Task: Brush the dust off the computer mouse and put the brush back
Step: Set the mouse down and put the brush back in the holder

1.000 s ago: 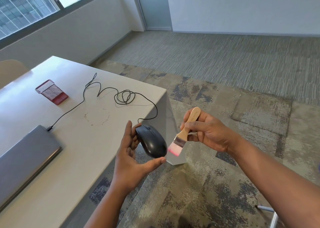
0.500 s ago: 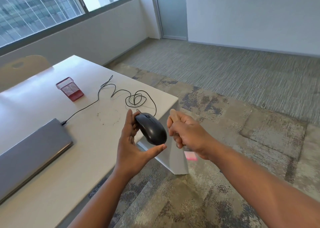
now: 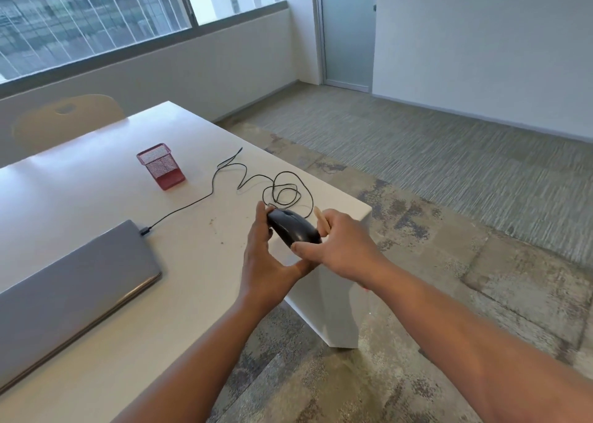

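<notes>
Black mouse [image 3: 293, 230] in left grip [image 3: 266, 259]; right grip [image 3: 337, 246] clasps brush handle [image 3: 321, 220] (bristles hidden).

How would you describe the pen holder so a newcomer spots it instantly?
Start at the white table under the window. Near its far side, beyond the closed grey laptop and left of the looped black cable, stands the red mesh pen holder, the only red item there.

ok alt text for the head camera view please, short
A person's left hand holds a black wired computer mouse above the corner of a white table, while the right hand grips a wooden-handled brush beside it. On the table sit a closed laptop, a red mesh pen holder and the looped cable.
</notes>
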Action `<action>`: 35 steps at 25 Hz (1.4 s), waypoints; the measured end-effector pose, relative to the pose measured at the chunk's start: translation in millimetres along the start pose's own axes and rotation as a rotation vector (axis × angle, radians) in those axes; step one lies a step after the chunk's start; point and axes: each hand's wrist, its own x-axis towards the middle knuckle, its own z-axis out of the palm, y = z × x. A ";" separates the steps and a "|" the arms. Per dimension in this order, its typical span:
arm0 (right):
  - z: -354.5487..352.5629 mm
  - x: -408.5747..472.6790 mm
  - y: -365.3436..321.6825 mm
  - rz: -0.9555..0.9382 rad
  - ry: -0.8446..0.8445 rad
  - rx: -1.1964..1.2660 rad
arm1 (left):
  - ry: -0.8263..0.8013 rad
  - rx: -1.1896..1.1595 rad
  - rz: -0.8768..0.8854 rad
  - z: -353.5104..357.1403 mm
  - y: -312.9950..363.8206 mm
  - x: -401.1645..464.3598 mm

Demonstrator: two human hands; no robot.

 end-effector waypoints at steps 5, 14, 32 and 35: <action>21.0 53.3 -2.7 -0.032 0.068 -0.158 | -0.160 0.182 -0.038 -33.3 -17.1 60.1; 60.6 123.8 -3.9 -0.050 0.068 -0.315 | -0.222 0.287 -0.033 -73.4 -45.5 167.6; 85.8 147.5 -0.9 -0.018 0.066 -0.468 | -0.325 0.236 -0.191 -80.7 -71.2 211.7; 87.0 147.6 -1.1 -0.011 0.067 -0.470 | -0.345 0.241 -0.185 -80.9 -76.0 213.2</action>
